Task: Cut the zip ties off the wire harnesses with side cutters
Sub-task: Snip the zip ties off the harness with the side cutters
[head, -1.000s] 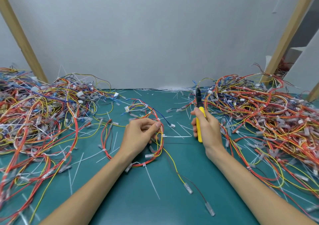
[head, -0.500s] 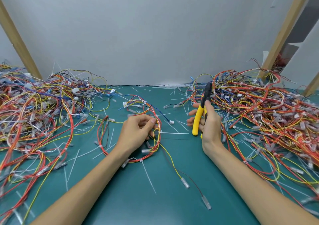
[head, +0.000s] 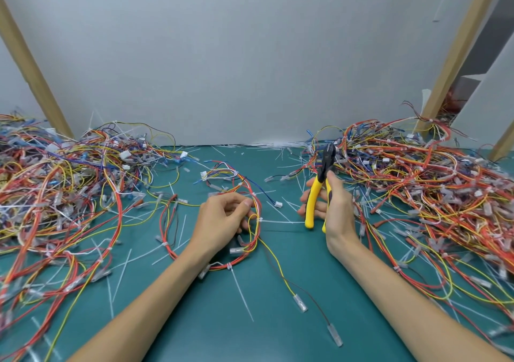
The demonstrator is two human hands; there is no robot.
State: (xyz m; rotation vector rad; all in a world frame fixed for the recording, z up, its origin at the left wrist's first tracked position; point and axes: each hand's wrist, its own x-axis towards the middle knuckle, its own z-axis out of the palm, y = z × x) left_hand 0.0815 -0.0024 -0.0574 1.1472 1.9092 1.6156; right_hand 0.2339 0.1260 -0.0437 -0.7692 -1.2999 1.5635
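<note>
Right of the looped harness (head: 258, 206), I see the right hand (head: 338, 214) gripping the side cutters (head: 317, 192). Its fingers curl round the yellow handles, which stand spread apart, and the dark nose points up and away from me. At the harness's right-hand side the left hand (head: 222, 220) has its fingers curled in, thumb and forefinger pinching the red and yellow wires. Just below that pinch a white zip tie (head: 260, 219) wraps the bundle; its long tail runs toward the cutter handles and ends close to them. A second tie (head: 228, 266) sits on the harness's near edge, tail trailing toward me. Left of the harness lies a big tangled pile (head: 55, 189) of wires; right of it, behind the cutters, lies another heap (head: 431, 183). White offcuts (head: 182, 229) litter the green tabletop (head: 264, 342) around the harness.
</note>
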